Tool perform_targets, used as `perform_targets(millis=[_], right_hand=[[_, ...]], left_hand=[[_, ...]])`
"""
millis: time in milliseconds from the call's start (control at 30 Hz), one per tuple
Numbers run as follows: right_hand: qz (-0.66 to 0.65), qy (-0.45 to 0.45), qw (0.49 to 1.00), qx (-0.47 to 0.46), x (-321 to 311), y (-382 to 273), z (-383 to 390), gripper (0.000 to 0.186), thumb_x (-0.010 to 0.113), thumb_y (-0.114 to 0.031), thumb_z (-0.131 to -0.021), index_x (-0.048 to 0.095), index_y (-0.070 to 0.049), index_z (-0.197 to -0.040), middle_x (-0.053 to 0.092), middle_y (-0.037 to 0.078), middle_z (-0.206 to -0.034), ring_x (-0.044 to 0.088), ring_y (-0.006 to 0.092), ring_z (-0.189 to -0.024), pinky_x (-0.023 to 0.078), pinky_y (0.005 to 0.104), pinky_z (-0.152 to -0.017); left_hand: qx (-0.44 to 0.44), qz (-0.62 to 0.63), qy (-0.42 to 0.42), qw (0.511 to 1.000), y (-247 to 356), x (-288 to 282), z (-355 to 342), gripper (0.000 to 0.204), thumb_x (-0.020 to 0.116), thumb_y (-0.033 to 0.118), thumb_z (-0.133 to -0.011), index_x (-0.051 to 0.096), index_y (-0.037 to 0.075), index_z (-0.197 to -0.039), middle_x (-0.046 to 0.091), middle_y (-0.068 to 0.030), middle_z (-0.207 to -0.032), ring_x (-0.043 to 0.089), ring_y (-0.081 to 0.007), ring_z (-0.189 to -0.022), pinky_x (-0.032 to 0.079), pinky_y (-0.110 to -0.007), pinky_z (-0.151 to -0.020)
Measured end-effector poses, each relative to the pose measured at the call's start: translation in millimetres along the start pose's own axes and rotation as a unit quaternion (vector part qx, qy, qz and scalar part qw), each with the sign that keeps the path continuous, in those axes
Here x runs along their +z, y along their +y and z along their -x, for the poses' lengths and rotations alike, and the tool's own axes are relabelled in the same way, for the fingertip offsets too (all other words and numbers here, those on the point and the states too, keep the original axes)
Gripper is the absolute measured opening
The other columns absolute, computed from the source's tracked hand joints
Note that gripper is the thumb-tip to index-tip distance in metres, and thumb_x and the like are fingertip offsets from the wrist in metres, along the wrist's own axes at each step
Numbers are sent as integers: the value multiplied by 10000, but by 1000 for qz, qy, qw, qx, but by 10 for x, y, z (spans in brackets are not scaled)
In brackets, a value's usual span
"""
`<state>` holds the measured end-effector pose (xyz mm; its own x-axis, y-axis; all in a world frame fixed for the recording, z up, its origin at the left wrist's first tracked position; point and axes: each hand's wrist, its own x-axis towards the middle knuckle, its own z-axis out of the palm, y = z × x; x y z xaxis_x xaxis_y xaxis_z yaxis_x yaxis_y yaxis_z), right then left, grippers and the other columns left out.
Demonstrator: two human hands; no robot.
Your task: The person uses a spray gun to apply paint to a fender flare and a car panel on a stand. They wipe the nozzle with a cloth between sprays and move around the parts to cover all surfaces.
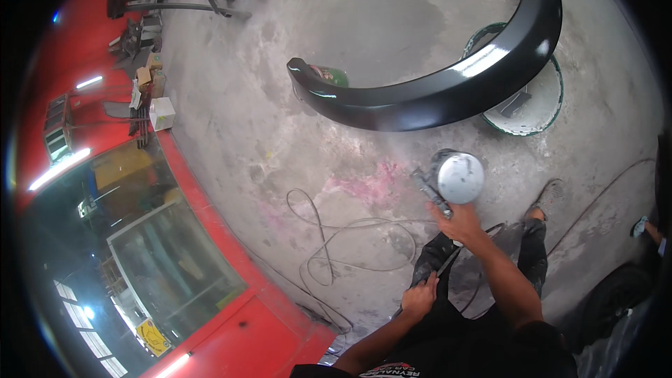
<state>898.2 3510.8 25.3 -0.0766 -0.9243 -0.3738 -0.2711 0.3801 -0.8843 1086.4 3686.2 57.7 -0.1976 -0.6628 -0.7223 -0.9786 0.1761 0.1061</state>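
Observation:
My right hand (463, 224) is wrapped round the handle of a spray gun (432, 196) with a round, pale-lidded cup (460, 178) on top. Lower and to the left, my left hand (418, 299) is closed round a thin air hose (449, 260) in front of my legs. Ahead of the spray gun, apart from it, lies a glossy black curved panel (399, 108), shaped like a fender flare. Its right part rests across a white bucket (539, 108) with a dark green rim. Near its left end stands a green can (336, 75), partly hidden by the panel.
Loops of hose (318, 227) lie on the stained concrete floor (245, 119) to my left. Along the left stands a red body with a large window (175, 259). Cardboard boxes (155, 63) and a metal stand (203, 3) are farther back. Someone's foot (640, 227) shows at right.

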Motion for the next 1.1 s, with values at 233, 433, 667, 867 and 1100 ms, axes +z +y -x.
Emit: perform_targets(millis=[233, 433, 667, 867, 1100], right_hand=[[4, -23, 1000, -12, -321, -157, -82, 450, 659, -365, -836, 615, 2, -1093, 651, 226, -948, 627, 389, -895, 478, 436, -789], [0, 84, 983, 162, -1368, 16, 117, 593, 633, -368, -867, 540, 146, -1147, 650, 266, -958, 641, 301, -886, 471, 370, -818], [58, 295, 944, 137, -2813, 321, -174, 607, 591, -432, -881, 570, 121, -1131, 645, 285, -973, 636, 345, -965, 462, 363, -850], [84, 466, 863, 178, -3654, 482, -632, 669, 525, -556, -875, 589, 42, -1168, 645, 276, -998, 621, 389, -992, 450, 396, -887], [-11, 430, 882, 195, -3220, 270, -380, 701, 545, -549, -873, 552, 58, -1223, 625, 261, -1097, 594, 345, -1070, 425, 379, -934]], left_hand=[[25, 6, -40, 999, 11, 27, 15, 303, 476, 360, -948, 576, 181, -1171, 647, -136, -652, 634, -335, -521, 515, -448, -467], [35, 9, -59, 998, 228, -69, -66, 321, 420, 364, -969, 558, 175, -1189, 656, -143, -708, 644, -351, -574, 518, -470, -499], [56, -6, -73, 996, 556, -224, -183, 351, 403, 365, -976, 527, 198, -1259, 659, -167, -755, 644, -371, -610, 522, -481, -535], [39, -7, -71, 997, 462, -472, -123, 372, 388, 359, -981, 471, 260, -1330, 651, -195, -814, 646, -393, -674, 523, -501, -593], [-5, -52, -85, 995, -117, -530, 1, 364, 405, 349, -974, 483, 260, -1319, 644, -206, -819, 638, -401, -650, 518, -506, -583]])
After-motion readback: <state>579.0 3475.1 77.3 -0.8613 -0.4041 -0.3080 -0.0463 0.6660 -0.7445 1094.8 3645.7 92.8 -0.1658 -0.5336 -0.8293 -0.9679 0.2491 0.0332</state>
